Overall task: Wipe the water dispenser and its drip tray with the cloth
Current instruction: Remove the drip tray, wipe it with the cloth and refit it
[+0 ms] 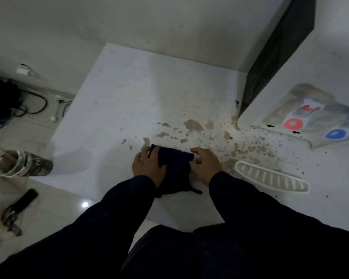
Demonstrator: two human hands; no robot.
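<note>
A dark navy cloth (pixel 175 168) lies bunched on the white counter (pixel 129 93), near its front edge. My left hand (pixel 148 164) grips its left side and my right hand (pixel 207 165) grips its right side. The white water dispenser (pixel 318 63) stands at the far right, with a black grille on its side and red and blue taps (pixel 312 125) on its front. The white slotted drip tray cover (pixel 270 179) lies loose on the counter, just right of my right hand. Brown spill stains and dark specks (pixel 193 125) spread between the cloth and the dispenser.
Off the counter's left edge, a dirty open can (pixel 18 163) stands on the tiled floor. Black and white cables (pixel 38 105) lie further back at left. A dark tool (pixel 18 208) rests on the floor at lower left. A white wall rises behind the counter.
</note>
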